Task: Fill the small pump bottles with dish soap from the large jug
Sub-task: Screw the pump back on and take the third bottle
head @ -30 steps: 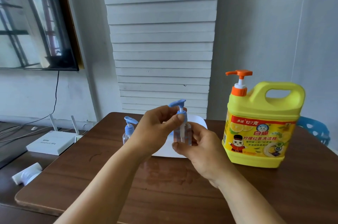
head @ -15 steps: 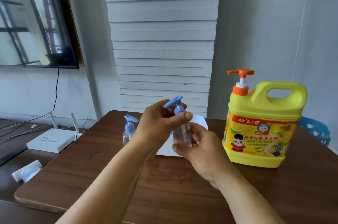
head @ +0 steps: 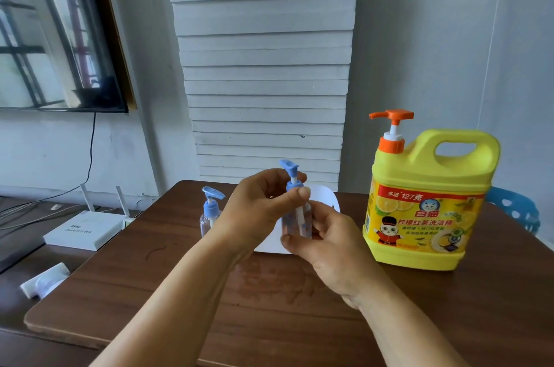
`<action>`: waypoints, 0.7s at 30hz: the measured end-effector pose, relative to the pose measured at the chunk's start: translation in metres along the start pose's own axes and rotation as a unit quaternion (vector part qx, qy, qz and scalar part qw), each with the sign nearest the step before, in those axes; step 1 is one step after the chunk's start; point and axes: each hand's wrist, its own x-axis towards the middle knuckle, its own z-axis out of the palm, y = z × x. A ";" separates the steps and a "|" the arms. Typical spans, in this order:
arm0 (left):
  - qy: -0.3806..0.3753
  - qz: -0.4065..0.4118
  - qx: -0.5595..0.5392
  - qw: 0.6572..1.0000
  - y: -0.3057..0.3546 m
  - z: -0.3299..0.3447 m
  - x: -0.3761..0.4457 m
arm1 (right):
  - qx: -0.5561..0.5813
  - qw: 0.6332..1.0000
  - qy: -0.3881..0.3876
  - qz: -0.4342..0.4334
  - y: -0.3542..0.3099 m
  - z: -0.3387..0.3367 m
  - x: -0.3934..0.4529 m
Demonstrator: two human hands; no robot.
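Left hand [head: 257, 205] pinches pump [head: 292, 178], right hand [head: 326, 247] grips bottle [head: 295, 224]

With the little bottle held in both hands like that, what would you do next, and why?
Probably lift the blue pump top straight up and out. The left hand pinches its collar, which sits raised above the small clear bottle that the right hand grips, with the white tube showing. The bottle must be open before the yellow jug can fill it.

My left hand [head: 257, 211] pinches with thumb and forefinger at frame centre; my right hand [head: 332, 250] cups just below, fingers curled in a grip.
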 end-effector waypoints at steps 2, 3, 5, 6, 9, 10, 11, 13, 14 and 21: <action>0.001 -0.004 -0.013 1.000 -0.001 0.000 0.001 | 0.003 1.000 0.000 0.004 0.000 0.000 0.000; -0.016 -0.004 -0.009 1.000 -0.001 -0.001 0.001 | 0.004 1.000 0.000 0.006 0.001 -0.001 0.000; -0.049 -0.003 0.003 0.999 -0.001 -0.003 0.000 | 0.007 1.000 0.001 0.009 0.001 -0.001 0.000; -0.051 -0.003 0.006 0.999 0.000 -0.002 0.000 | 0.009 1.000 0.000 0.008 0.001 -0.001 0.000; 0.005 0.008 0.016 1.000 -0.002 0.001 0.003 | 0.009 1.000 -0.003 0.000 0.000 0.000 0.001; 0.015 0.011 0.008 1.000 -0.002 0.001 0.003 | 0.011 1.000 -0.001 -0.002 0.000 0.001 0.001; 0.009 0.011 -0.006 1.000 -0.003 0.000 0.003 | 0.013 1.000 0.001 -0.002 0.001 0.001 0.001; -0.027 0.009 -0.017 0.999 -0.003 -0.002 0.002 | 0.011 1.000 0.004 -0.001 0.002 0.000 0.001; -0.038 0.009 -0.012 0.999 -0.002 -0.002 0.001 | 0.008 1.000 0.004 -0.002 0.002 0.000 0.001; -0.006 0.016 0.010 1.000 -0.005 0.003 0.003 | 0.009 1.000 0.010 -0.002 0.000 0.000 0.002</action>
